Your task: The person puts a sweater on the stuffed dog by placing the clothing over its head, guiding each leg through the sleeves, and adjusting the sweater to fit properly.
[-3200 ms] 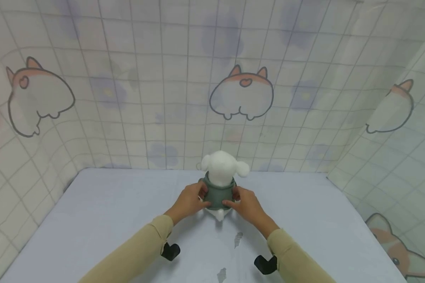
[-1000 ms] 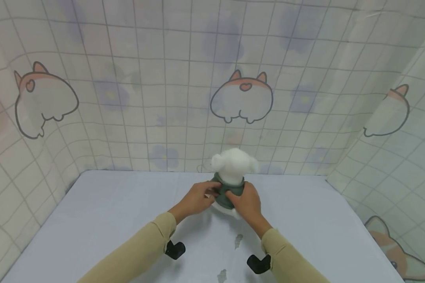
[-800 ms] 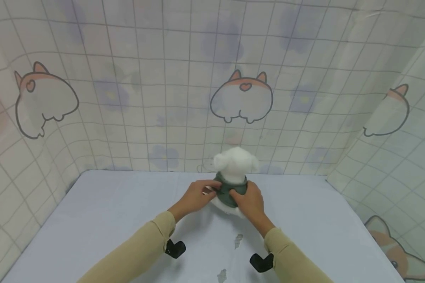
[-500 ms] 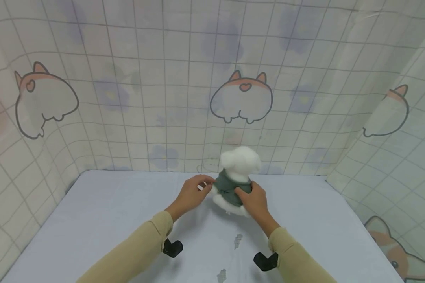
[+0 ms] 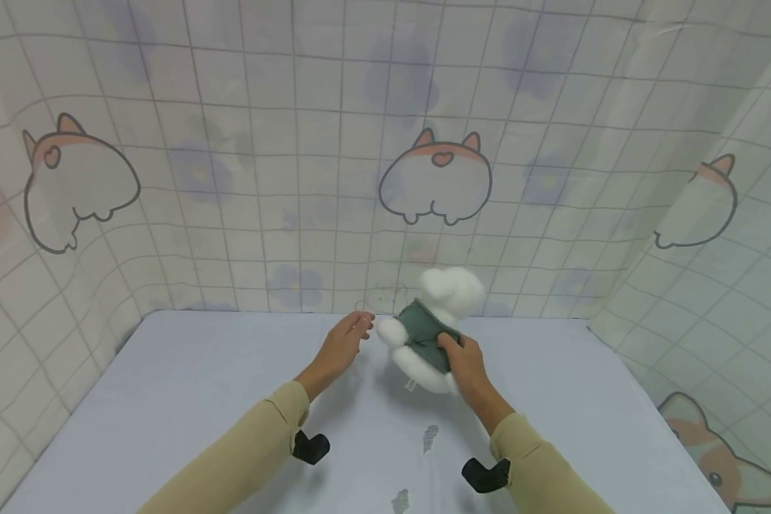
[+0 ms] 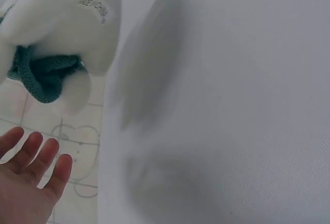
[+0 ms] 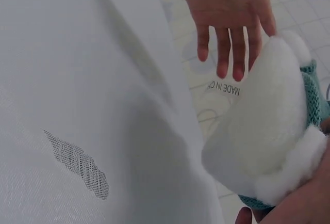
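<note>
A white plush toy (image 5: 452, 291) with floppy ears wears a green knitted sweater (image 5: 424, 330). My right hand (image 5: 467, 365) grips its right side, thumb across the back of the sweater. The toy leans to the right over the table, and one white limb sticks out at its left. Just left of that limb is my left hand (image 5: 340, 348), fingers extended and holding nothing. In the left wrist view, the toy's underside (image 6: 56, 28) shows a printed tag (image 6: 97, 10). The right wrist view shows my left palm (image 7: 227, 4) beyond the toy's white body (image 7: 273, 105).
A white-covered table (image 5: 218, 400) lies beneath, with grey worn patches (image 5: 430, 438) near its front. A tile-patterned curtain (image 5: 263, 178) with cartoon corgis encloses the back and sides. Black wrist mounts (image 5: 311, 447) hang below both sleeves.
My left hand has let go of the sweater and moved left. The toy, upright between both hands earlier, has been turned and tilted to the right in my right hand.
</note>
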Demonstrator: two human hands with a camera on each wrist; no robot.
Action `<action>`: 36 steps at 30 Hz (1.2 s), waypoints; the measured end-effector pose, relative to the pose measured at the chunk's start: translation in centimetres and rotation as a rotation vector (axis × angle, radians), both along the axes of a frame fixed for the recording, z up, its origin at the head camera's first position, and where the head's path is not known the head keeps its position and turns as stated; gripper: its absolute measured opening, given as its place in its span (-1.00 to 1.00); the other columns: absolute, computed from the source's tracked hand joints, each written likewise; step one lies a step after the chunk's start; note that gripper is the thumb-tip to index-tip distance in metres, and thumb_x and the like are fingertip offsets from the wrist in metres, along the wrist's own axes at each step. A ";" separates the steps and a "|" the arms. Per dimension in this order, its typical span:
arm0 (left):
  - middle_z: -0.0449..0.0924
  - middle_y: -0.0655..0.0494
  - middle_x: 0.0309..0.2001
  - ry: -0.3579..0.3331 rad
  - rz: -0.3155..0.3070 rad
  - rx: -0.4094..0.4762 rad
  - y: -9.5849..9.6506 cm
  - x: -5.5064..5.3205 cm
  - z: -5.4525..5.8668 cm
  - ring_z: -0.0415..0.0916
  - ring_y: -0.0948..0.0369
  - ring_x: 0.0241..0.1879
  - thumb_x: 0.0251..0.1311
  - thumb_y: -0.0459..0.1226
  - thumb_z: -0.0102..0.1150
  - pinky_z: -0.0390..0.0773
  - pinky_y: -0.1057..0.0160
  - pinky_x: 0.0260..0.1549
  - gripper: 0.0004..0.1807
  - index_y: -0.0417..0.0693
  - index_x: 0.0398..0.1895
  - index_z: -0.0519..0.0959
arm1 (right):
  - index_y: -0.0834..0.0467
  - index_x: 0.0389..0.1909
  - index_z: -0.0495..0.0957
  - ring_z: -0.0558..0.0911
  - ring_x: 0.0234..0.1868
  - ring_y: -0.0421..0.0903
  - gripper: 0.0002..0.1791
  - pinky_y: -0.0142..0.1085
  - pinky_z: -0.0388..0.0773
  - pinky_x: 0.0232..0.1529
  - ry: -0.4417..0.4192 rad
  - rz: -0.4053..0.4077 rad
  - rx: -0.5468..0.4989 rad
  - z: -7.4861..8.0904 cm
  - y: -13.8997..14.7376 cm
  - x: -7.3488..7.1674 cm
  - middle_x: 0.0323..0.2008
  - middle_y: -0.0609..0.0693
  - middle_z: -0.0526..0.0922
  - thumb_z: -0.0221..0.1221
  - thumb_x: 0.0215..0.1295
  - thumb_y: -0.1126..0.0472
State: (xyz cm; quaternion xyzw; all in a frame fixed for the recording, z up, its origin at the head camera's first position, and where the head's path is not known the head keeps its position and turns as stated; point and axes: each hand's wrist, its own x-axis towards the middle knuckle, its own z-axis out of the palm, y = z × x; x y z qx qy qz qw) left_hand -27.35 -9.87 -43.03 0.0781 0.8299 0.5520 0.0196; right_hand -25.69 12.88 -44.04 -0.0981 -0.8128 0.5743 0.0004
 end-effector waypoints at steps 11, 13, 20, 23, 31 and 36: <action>0.55 -0.06 0.07 -0.043 -0.018 0.044 0.8 0.1 -0.5 0.55 0.06 -0.03 0.47 0.00 -0.25 0.64 0.18 -0.24 -0.55 -0.03 0.19 0.46 | 0.37 -0.01 0.47 0.47 -0.04 0.00 -0.49 -0.21 0.37 0.06 -0.007 0.016 -0.172 0.4 -0.7 0.2 0.00 0.15 0.52 -0.03 0.13 0.08; 0.54 -0.07 0.09 -0.049 -0.014 0.048 0.9 0.1 -0.5 0.55 0.06 -0.03 0.47 0.01 -0.24 0.64 0.18 -0.23 -0.54 -0.03 0.20 0.45 | 0.35 0.03 0.44 0.47 -0.06 -0.02 -0.47 -0.26 0.36 0.01 -0.021 0.034 -0.210 0.5 -0.8 0.2 -0.01 0.12 0.50 -0.05 0.13 0.07; 0.44 -0.12 0.20 -0.082 -0.052 0.091 0.9 0.0 -1.0 0.56 -0.02 0.02 0.47 0.06 -0.23 0.65 0.17 -0.21 -0.47 -0.09 0.26 0.37 | 0.25 0.26 0.21 0.44 -0.02 -0.02 -0.35 -0.25 0.36 0.01 -0.103 0.115 -0.345 0.7 -1.1 0.3 0.08 0.10 0.39 -0.15 0.17 0.01; 0.41 -0.17 0.22 -0.106 -0.077 0.154 1.0 -0.2 -1.4 0.56 -0.08 0.03 0.48 0.06 -0.26 0.67 0.14 -0.22 -0.47 -0.13 0.23 0.36 | 0.17 0.37 0.05 0.38 0.06 -0.01 -0.28 -0.21 0.31 0.10 -0.130 0.140 -0.422 0.7 -1.3 0.3 0.16 0.09 0.31 -0.17 0.17 0.00; 0.33 -0.22 0.28 -0.233 -0.135 0.342 1.2 -0.4 -2.0 0.58 -0.03 -0.02 0.48 0.13 -0.34 0.67 -0.02 -0.14 -0.40 -0.11 0.31 0.25 | 0.14 0.38 0.01 0.34 0.06 -0.05 -0.29 -0.26 0.28 0.08 -0.130 0.134 -0.522 0.3 -1.7 0.2 0.15 0.03 0.27 -0.21 0.17 0.02; 0.34 -0.29 0.26 -0.334 -0.181 0.484 1.2 -0.2 -1.9 0.60 -0.03 -0.02 0.42 0.20 -0.28 0.65 -0.10 -0.12 -0.32 -0.06 0.38 0.17 | 0.11 0.40 -0.04 0.31 0.07 -0.05 -0.28 -0.28 0.27 0.08 -0.129 0.145 -0.550 0.4 -2.0 0.3 0.17 0.02 0.24 -0.22 0.19 0.03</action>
